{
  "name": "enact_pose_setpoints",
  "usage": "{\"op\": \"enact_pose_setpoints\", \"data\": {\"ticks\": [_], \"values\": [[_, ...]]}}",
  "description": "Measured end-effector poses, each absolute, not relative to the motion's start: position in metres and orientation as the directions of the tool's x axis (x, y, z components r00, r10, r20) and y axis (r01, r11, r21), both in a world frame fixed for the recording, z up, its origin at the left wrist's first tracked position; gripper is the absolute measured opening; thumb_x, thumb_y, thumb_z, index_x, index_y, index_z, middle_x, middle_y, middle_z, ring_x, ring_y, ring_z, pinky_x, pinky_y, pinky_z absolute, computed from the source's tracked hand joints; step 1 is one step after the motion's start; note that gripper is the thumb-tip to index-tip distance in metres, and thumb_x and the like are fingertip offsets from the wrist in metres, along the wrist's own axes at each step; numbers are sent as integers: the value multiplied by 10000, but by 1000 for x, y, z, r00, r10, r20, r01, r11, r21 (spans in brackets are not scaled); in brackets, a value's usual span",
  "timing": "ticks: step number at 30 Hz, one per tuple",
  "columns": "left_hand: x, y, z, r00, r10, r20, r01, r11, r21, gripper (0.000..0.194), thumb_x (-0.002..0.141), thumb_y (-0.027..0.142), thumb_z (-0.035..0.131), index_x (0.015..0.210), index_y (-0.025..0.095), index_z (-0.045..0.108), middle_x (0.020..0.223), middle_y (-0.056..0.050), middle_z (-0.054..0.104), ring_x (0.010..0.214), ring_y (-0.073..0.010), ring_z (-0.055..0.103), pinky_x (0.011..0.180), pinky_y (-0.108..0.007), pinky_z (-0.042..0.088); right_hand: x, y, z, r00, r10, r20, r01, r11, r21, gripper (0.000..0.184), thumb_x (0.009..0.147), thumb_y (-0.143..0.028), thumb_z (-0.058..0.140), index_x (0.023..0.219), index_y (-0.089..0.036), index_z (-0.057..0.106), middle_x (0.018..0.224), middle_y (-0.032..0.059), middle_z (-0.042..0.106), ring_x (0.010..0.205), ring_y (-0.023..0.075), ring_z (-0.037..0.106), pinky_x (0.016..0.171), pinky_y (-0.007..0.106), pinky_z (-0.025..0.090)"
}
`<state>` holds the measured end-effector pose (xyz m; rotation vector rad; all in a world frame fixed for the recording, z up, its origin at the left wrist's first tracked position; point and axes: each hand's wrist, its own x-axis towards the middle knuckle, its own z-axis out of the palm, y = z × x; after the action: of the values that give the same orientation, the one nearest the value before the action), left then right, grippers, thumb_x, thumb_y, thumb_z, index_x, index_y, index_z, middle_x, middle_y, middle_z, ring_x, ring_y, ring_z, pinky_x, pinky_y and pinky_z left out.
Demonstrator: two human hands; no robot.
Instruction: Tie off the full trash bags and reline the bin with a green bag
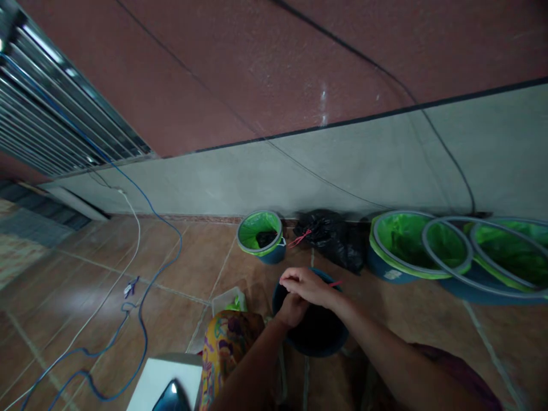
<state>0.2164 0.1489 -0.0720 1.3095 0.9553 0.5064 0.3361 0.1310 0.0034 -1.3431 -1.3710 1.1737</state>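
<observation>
Centrally, crossing the right hand (306, 285) over the left hand (293, 310) above the mouth of a dark bucket (319, 342), standing on the tiled floor (201, 242) directly below both forearms. Holding the right hand's fingers (289, 279) close together and slightly bent, pointing leftward; mostly hiding the left hand's fingers beneath. Leaving any grip of either hand on an object impossible to tell. Showing a thin red strip (335, 283) just beside the right wrist, near the bucket's far rim. Leaving the bucket's interior too dark to read.

Beyond, toward the wall (257, 182), displaying a black plastic bag (338, 240) lying on the floor, with a red cord (300, 238) at its left end. Just left of the bag, presenting a smaller blue bucket (270, 257) with a green liner (252, 228) and a black bundle (266, 238) inside. At right, grouping larger lined buckets (391, 275), overlapping in view with a grey hoop (437, 261).

Left of the hands, including a translucent box (219, 302) containing green material (234, 304), near patterned cloth (233, 334). Farther left, trailing a white cable (111, 297) and a blue cord (176, 254) over the floor, passing near a small purple-and-white object (131, 287).
</observation>
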Motion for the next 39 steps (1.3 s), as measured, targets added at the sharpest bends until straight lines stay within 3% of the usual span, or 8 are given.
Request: {"op": "enact_pose_setpoints", "data": {"ticks": [3,7,13,20,27,32,36,39], "values": [[213,149,-74,729,666,-155,234,-31,972,182,772,276,629,860,159,737,912,-71,718,926,-252,631,854,-338,468,337,135,-1,-16,997,-78,69,-77,-995,184,832,-295,541,807,-172,675,701,6,660,664,132,598,628,240,455],[215,154,-84,684,717,-133,263,-73,962,306,838,416,564,742,161,701,740,-41,651,740,-180,553,752,-303,442,341,140,-2,48,993,-105,-8,-105,-994,237,841,-325,547,970,-173,676,871,40,708,731,144,648,706,278,520],[212,161,-95,478,809,-343,214,272,938,416,746,566,648,704,153,654,609,31,535,600,-101,433,612,-239,367,370,139,4,324,946,-8,556,-197,-807,322,850,-186,536,1145,-142,658,1240,178,645,1057,245,650,965,395,477],[208,169,-89,458,806,-376,120,363,924,413,654,533,755,768,136,739,718,-29,680,681,-132,552,682,-262,437,354,119,-17,51,917,-395,867,-237,-437,296,866,-155,547,1125,-101,679,1175,235,686,1128,354,642,933,472,478],[201,176,-90,462,809,-365,143,338,930,239,626,352,772,741,147,732,712,-36,710,657,-142,592,690,-279,471,352,124,-5,-97,856,-508,888,-156,-432,274,892,-162,494,976,-98,747,1069,205,736,1015,302,701,818,336,505],[203,182,-85,566,803,-189,436,-97,895,82,698,171,598,690,195,676,671,8,681,654,-139,603,721,-283,484,359,126,-6,48,888,-457,875,-258,-409,295,893,-164,476,1013,-114,741,1082,204,729,1019,315,694,809,360,501],[204,178,-71,711,702,37,562,-599,570,202,781,89,515,762,216,671,788,8,720,814,-161,650,1015,-403,411,357,131,-28,-16,965,-261,799,-144,-583,321,886,-123,454,1078,-175,707,1124,128,722,1060,234,664,906,322,461],[201,178,-63,807,577,129,504,-785,359,225,825,67,491,851,204,667,816,-14,720,811,-166,656,1064,-418,371,353,137,-47,-166,971,-174,706,-6,-708,272,883,-145,466,1004,-169,708,1085,103,732,1027,207,653,909,294,447]]}}
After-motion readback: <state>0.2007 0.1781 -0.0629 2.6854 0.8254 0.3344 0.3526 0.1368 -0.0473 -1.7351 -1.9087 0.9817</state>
